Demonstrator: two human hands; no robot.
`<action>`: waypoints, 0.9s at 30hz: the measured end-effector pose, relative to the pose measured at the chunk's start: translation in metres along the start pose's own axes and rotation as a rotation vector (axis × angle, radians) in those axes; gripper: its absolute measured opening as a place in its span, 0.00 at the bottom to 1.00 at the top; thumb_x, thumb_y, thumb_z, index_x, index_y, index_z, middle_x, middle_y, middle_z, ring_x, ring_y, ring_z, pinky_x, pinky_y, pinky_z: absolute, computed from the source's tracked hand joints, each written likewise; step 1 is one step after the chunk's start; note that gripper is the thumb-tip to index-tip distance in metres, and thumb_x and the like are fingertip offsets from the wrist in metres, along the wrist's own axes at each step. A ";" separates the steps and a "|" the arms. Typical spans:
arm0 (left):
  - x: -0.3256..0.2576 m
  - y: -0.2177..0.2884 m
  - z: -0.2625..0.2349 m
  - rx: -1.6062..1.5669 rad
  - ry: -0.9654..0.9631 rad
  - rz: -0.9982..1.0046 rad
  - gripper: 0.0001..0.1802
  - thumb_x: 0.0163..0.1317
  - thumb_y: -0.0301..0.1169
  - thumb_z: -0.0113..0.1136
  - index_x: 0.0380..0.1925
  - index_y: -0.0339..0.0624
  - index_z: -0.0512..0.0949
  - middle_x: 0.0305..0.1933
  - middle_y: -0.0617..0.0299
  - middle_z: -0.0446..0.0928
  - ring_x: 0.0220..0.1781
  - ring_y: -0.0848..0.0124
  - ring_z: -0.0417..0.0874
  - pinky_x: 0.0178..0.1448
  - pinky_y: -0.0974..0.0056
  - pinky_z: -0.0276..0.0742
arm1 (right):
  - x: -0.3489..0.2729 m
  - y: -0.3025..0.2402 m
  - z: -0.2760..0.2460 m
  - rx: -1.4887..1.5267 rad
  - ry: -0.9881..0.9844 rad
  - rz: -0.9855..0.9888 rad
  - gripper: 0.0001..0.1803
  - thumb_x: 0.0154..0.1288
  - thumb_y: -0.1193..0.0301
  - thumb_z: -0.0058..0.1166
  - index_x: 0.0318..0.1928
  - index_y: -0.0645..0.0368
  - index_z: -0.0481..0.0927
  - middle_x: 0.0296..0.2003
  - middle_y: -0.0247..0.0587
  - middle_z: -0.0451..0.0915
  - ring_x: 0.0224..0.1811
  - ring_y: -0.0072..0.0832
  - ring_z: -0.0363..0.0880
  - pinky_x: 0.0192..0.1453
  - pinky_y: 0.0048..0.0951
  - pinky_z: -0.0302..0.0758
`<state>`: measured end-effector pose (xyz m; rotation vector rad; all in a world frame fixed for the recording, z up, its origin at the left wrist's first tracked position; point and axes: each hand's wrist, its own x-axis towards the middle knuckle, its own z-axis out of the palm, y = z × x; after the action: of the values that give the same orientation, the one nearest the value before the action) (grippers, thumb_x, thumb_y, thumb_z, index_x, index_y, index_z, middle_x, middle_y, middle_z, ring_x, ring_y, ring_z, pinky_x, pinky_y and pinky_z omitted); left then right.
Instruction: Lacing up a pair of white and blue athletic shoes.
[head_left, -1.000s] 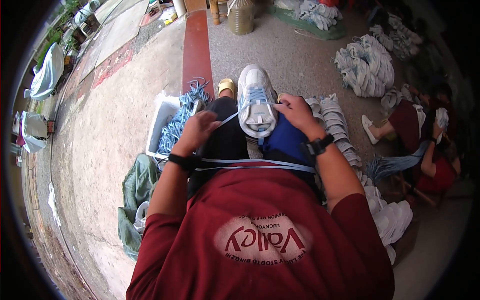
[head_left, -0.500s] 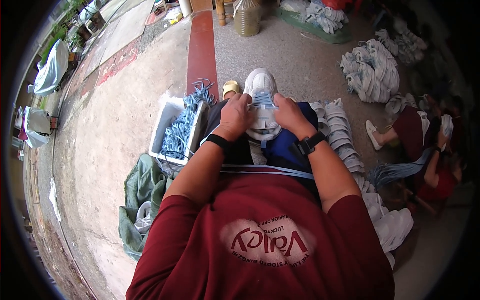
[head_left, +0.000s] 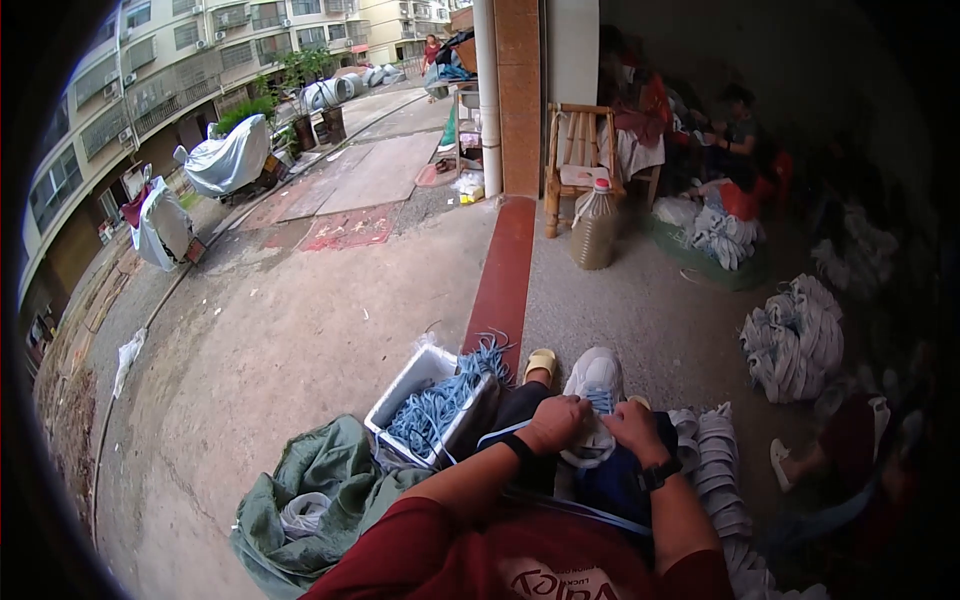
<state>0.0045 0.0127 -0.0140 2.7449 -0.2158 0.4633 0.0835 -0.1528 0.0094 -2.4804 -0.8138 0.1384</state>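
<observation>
Over grey floor [head_left: 668,335], left hand [head_left: 559,424] and right hand [head_left: 637,431] curl at a white shoe [head_left: 594,371], grips unclear.

Shoe bundles [head_left: 795,340] and boxed laces [head_left: 435,412] mark a workshop facing apartment blocks [head_left: 180,70].

Holds both arms out in front, low over the lap, with the left arm [head_left: 472,490] slanted up and across to the right and the right arm [head_left: 685,520] reaching more straight ahead, leaning just a bit to the left. Has the left hand [head_left: 557,424] and the right hand [head_left: 633,430] side by side, near each other but with a little gap between, with the backs up and the fingers bent in, and with the fingertips too small and hidden to see well. Pokes the left foot [head_left: 541,377] out ahead, past both hands.
</observation>
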 end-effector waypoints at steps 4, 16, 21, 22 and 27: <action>0.004 0.011 -0.014 -0.007 -0.078 -0.002 0.08 0.51 0.33 0.54 0.28 0.42 0.76 0.27 0.54 0.78 0.31 0.56 0.81 0.36 0.56 0.76 | 0.009 0.002 0.002 0.041 -0.035 0.040 0.18 0.51 0.58 0.57 0.24 0.63 0.78 0.26 0.55 0.77 0.33 0.49 0.77 0.35 0.41 0.72; 0.023 0.001 -0.012 -0.034 -0.178 -0.154 0.07 0.53 0.28 0.50 0.29 0.41 0.77 0.29 0.50 0.79 0.33 0.53 0.81 0.36 0.54 0.77 | 0.018 0.006 0.003 -0.097 -0.073 0.058 0.16 0.53 0.59 0.53 0.26 0.61 0.80 0.28 0.54 0.78 0.35 0.50 0.77 0.38 0.43 0.73; 0.026 0.004 -0.017 -0.010 -0.201 -0.119 0.07 0.52 0.28 0.51 0.30 0.44 0.77 0.30 0.51 0.79 0.35 0.54 0.82 0.37 0.55 0.77 | 0.015 0.004 0.001 -0.054 -0.084 0.062 0.14 0.52 0.62 0.55 0.26 0.61 0.80 0.27 0.54 0.77 0.34 0.49 0.77 0.37 0.42 0.73; 0.027 0.003 -0.015 -0.007 -0.195 -0.072 0.07 0.51 0.28 0.51 0.30 0.44 0.77 0.30 0.51 0.79 0.35 0.54 0.82 0.37 0.56 0.78 | 0.015 0.005 0.003 -0.048 -0.073 0.058 0.13 0.51 0.62 0.55 0.25 0.61 0.79 0.27 0.54 0.77 0.34 0.48 0.78 0.36 0.41 0.73; 0.029 -0.006 -0.011 -0.010 -0.246 -0.099 0.07 0.51 0.28 0.51 0.29 0.42 0.78 0.31 0.51 0.80 0.36 0.56 0.82 0.39 0.57 0.78 | 0.015 0.006 0.005 0.014 -0.072 0.054 0.13 0.48 0.63 0.58 0.23 0.61 0.79 0.24 0.53 0.77 0.31 0.47 0.78 0.34 0.39 0.73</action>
<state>0.0294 0.0191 0.0034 2.7832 -0.1415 0.0969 0.0982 -0.1459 0.0026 -2.4978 -0.7734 0.2530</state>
